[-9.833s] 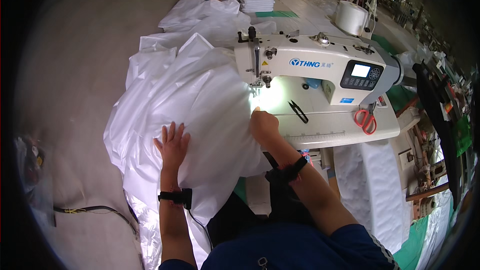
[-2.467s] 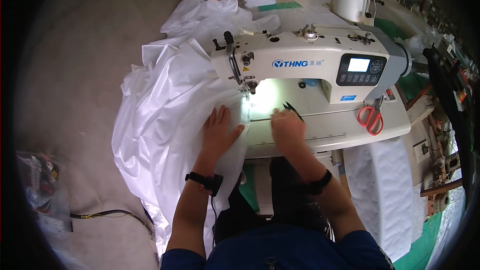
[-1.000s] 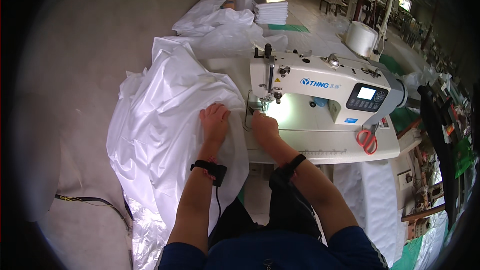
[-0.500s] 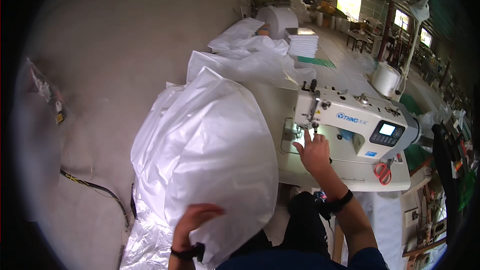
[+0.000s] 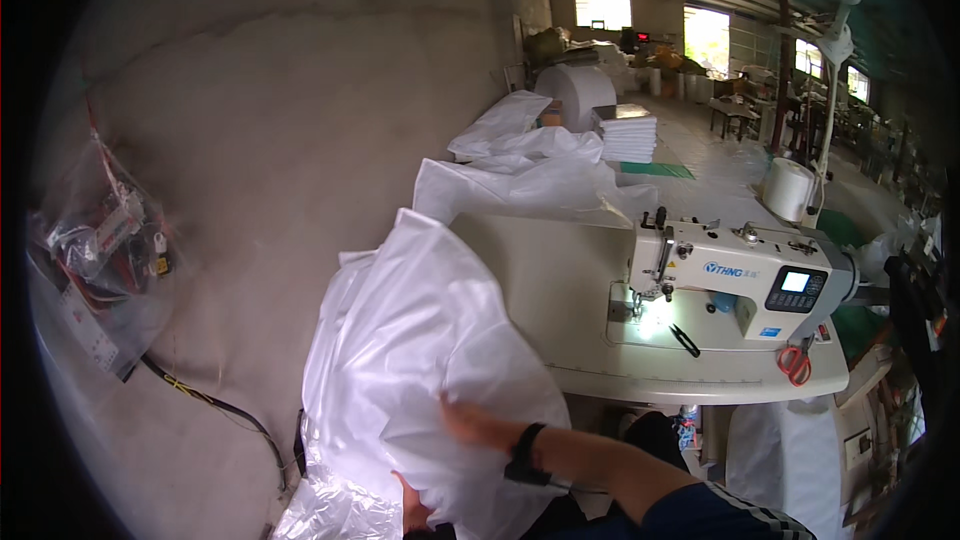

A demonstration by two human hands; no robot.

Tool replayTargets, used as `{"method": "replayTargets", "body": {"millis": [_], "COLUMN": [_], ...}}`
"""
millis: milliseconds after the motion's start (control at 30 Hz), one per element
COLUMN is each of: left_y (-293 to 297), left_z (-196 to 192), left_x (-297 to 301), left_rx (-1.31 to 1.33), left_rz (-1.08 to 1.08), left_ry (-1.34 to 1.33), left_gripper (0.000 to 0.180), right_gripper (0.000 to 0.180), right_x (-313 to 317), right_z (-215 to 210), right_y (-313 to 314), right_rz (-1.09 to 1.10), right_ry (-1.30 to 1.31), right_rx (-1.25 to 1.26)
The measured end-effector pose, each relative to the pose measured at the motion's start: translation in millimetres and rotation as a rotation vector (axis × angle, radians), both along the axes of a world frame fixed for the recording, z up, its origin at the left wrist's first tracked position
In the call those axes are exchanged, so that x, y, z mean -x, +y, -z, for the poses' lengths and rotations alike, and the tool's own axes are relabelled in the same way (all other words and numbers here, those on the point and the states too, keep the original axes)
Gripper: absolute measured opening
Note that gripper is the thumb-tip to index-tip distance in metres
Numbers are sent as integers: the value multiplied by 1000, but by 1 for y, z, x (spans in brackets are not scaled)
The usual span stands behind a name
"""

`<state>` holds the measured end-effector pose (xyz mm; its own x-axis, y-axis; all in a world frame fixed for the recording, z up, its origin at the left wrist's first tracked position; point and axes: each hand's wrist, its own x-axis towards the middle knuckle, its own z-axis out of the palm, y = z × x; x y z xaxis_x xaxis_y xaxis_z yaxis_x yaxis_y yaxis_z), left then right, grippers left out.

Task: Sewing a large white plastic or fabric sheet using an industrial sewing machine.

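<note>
A large heap of glossy white sheeting point(image 5: 400, 350) hangs in folds in front of me, left of the sewing table. My right hand point(image 5: 478, 427) reaches across to the left and presses into its folds. Its fingers are blurred and partly lost in the material. Low at the sheeting's lower edge is my left hand point(image 5: 412, 506), closed on a fold, mostly covered by the cloth. The white sewing machine point(image 5: 720, 270) stands to the right with its needle area lit and neither hand near it. Black thread snips point(image 5: 684, 340) lie beside the needle plate.
Red-handled scissors point(image 5: 795, 366) lie at the right of the sewing table point(image 5: 540, 270). A thread cone point(image 5: 788, 190) stands behind the machine. More white sheeting point(image 5: 520, 185), a folded stack point(image 5: 628, 138) and a big roll point(image 5: 575, 92) lie beyond. A black cable point(image 5: 215, 405) runs down the left wall.
My right hand has left the machine's needle area and swung left onto the white sheeting. The snips now show on the table. My left hand has dropped lower, and the view has shifted.
</note>
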<state>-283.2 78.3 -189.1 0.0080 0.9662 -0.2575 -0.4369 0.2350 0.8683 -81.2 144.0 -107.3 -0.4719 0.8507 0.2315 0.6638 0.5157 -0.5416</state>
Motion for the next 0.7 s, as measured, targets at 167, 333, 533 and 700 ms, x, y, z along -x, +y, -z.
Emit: {"method": "replayTargets", "body": {"millis": [167, 333, 533, 700], "left_y": [9, -76, -29, 27], "left_z": [12, -115, -161, -222], "left_x": [14, 6, 63, 144], "left_rx": [100, 296, 103, -97], "left_rz": [294, 228, -24, -289], "left_ry": [-239, 82, 728, 1394], "left_gripper": [51, 42, 38, 35], "right_gripper": [41, 47, 44, 35], "right_x": [18, -18, -147, -245], "right_z": [-44, 11, -88, -144], "right_y": [-98, -86, -106, -99], "right_rz": [-255, -536, -21, 481], "right_ry": [633, 141, 28, -269], "right_rx": [852, 1287, 73, -29]}}
